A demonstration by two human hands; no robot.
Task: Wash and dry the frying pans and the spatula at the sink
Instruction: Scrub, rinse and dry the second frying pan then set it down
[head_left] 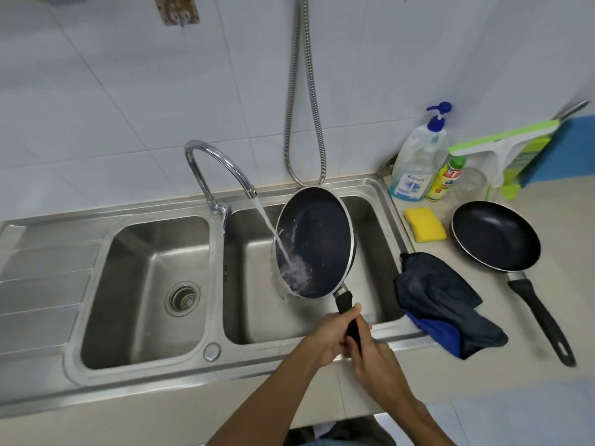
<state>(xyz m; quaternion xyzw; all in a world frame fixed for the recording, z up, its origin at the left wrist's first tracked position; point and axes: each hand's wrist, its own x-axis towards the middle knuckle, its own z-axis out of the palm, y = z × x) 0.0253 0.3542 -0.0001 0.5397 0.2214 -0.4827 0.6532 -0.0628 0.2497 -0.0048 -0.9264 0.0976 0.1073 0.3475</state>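
The left basin (145,284) is open from above, with only a drain strainer (182,299) in its floor. Over the right basin (254,313), the tilted frying pan (314,243), the water stream (273,233) and the faucet (215,165) arching from the far rim block the way. Right of the sink (161,381), a cloth (444,300), sponge (425,224), second pan (495,236) and bottles (418,162) crowd the counter (502,375), leaving bare surface along its near edge.

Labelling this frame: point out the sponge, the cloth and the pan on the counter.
sponge (425,224), head view, middle of its yellow top.
cloth (441,294), head view, its dark upper fold.
pan on the counter (495,235), head view, centre of its inside.
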